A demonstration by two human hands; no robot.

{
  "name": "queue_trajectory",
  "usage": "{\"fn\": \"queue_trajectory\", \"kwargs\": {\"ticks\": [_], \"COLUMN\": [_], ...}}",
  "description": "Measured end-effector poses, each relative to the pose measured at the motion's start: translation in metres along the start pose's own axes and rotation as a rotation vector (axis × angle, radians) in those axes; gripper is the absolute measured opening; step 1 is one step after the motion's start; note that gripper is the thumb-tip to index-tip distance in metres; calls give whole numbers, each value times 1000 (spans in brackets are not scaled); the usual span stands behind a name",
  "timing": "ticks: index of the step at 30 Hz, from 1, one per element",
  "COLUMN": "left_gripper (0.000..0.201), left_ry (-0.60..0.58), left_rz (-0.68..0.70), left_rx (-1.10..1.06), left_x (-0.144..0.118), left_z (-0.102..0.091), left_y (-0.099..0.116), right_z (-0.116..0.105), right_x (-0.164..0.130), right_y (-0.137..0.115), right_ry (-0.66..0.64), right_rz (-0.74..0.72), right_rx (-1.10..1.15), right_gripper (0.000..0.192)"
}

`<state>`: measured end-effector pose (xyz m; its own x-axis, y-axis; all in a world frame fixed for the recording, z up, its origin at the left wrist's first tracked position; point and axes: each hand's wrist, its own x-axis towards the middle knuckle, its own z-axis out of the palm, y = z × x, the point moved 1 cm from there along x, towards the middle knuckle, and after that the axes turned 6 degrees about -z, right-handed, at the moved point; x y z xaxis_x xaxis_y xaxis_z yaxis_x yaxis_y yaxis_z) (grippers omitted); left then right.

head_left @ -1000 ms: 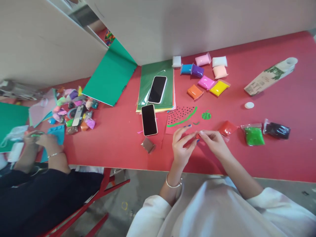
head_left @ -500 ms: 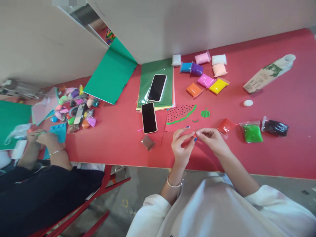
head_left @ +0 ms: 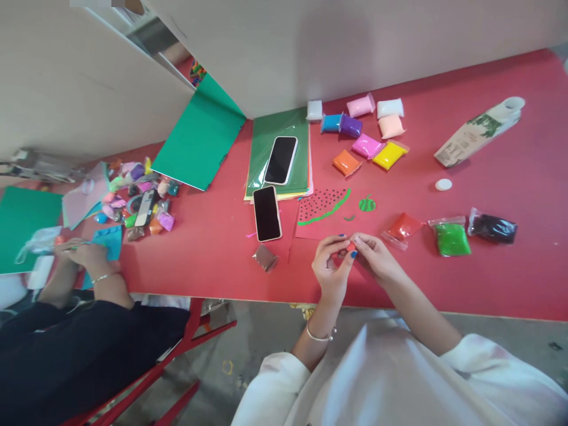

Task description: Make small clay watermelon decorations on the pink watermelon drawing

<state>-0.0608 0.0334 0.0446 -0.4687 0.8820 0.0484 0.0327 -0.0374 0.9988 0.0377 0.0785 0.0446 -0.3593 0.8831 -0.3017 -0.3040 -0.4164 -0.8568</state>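
Between the fingertips of my left hand (head_left: 332, 266) and my right hand (head_left: 375, 257) is a small lump of red clay (head_left: 351, 245). Both hands pinch it, just above the table's near side. Beyond them lies a red sheet (head_left: 310, 232) bearing a watermelon slice (head_left: 323, 205) with a green rind and dark dots. To its right are a small round green striped shape (head_left: 367, 203) and a short green curved strip (head_left: 349, 218). An opened packet of red clay (head_left: 403, 228) sits right of my hands, then packets of green clay (head_left: 451, 238) and black clay (head_left: 493, 228).
Several coloured clay packets (head_left: 367, 146) lie at the back. Two phones (head_left: 267, 214) rest at left, one on a stack of coloured paper (head_left: 257, 160). A carton (head_left: 479, 133) stands at right near a white cap (head_left: 444, 184). A co-worker's hands (head_left: 84, 253) work at far left.
The fingers of my left hand have curled in closer around the red clay, and my right fingers have shifted on it. The whole view has moved slightly.
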Motion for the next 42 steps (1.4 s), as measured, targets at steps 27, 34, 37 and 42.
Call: {"fn": "queue_trajectory", "kwargs": {"ticks": [27,34,37,42], "left_gripper": [13,15,15,12], "left_ry": [-407,-473,-499,-417], "left_rz": [-87,-146,-151,-149], "left_rx": [243,294,289,242], "left_x": [41,48,48,44], "left_z": [-11,-12,-12,-11], "left_y": [18,17,15,14], "right_z": [-32,-38,-39,-38], "right_x": [-7,-8,-9,-12], "right_y": [-29,-20,-17,-17], "right_ry": [-73,5,1,14], "right_rz": [-341,-482,-542,-529], "right_rx": [-833,-993,-1063,-967], "right_gripper": [26,26,27,26]}}
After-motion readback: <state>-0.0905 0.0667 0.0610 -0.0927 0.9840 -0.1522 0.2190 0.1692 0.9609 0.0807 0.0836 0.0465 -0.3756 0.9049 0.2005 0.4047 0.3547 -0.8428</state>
